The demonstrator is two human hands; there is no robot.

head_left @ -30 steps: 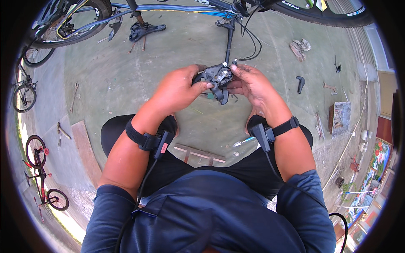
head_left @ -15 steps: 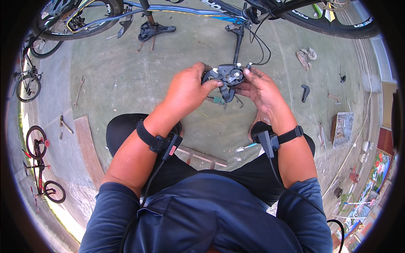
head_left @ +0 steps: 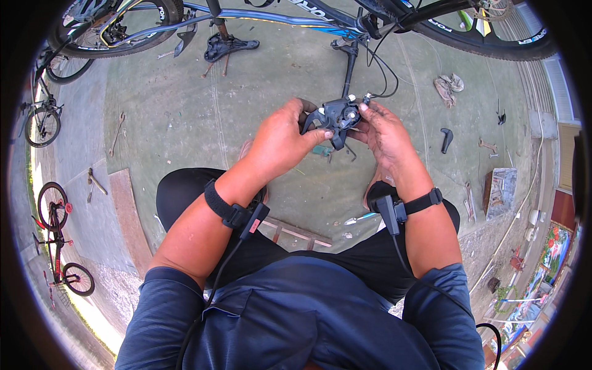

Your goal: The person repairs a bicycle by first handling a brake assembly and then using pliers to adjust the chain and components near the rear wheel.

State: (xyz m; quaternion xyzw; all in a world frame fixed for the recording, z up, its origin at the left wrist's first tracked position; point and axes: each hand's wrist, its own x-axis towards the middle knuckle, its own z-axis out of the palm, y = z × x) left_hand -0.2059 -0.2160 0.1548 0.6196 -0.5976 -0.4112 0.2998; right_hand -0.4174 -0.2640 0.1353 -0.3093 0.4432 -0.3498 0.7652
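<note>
A black bicycle shifter with a brake lever (head_left: 337,113) is held up in front of me, its round mechanism exposed on the right side. My left hand (head_left: 279,137) grips it from the left, thumb on its near edge and fingers curled behind the lever. At its right side, my right hand (head_left: 390,134) pinches the end fitting of a black cable (head_left: 395,86) between thumb and finger. The other right fingers sit behind the shifter, partly hidden. That cable loops up toward the upside-down bicycle (head_left: 271,15).
The bicycle's saddle (head_left: 229,47) rests on the green floor sheet. Around lie a wrench (head_left: 117,132), a hammer (head_left: 95,182), a rag (head_left: 448,89), a black grip (head_left: 446,140) and a metal box (head_left: 499,192). A red bicycle (head_left: 57,240) stands at far left.
The shifter has tilted, its right end rising, and shifted slightly right and nearer me. My left thumb moved along with it. The right hand still pinches the cable fitting.
</note>
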